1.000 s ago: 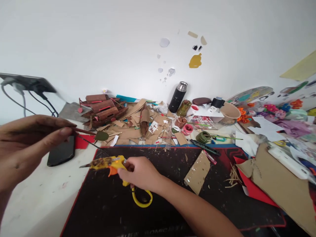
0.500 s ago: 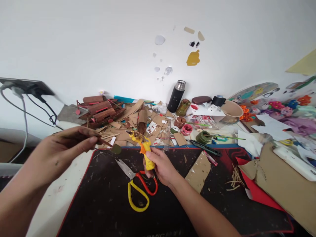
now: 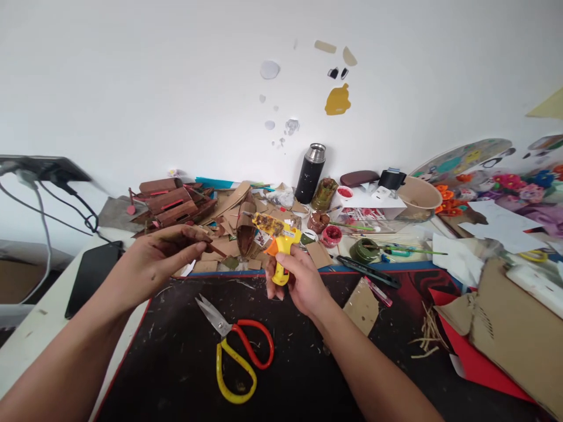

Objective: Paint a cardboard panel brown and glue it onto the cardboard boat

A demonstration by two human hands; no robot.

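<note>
My left hand (image 3: 165, 258) pinches a thin reddish-brown stick (image 3: 218, 251) between thumb and fingers. A small green flat piece (image 3: 230, 262) shows at the stick's far end, against the scraps behind. Held by its handle in my right hand (image 3: 303, 281) is a yellow glue gun (image 3: 287, 239), its brown-stained nozzle pointing up and left. The gun's tip is apart from the stick. Below both hands, scissors (image 3: 224, 328) with one red and one yellow handle lie partly opened on the dark mat (image 3: 176, 363).
Brown model boats (image 3: 176, 202) and cardboard scraps (image 3: 224, 225) lie along the wall. Behind stand a black flask (image 3: 311, 173) and paint jars (image 3: 331, 235). A utility knife (image 3: 369, 271) and cardboard (image 3: 361, 305) lie right, a black phone (image 3: 94, 275) left.
My left hand has moved right with the stick. The glue gun has moved right and up, its nozzle now nearer level. The view has shifted too, bringing the phone into sight.
</note>
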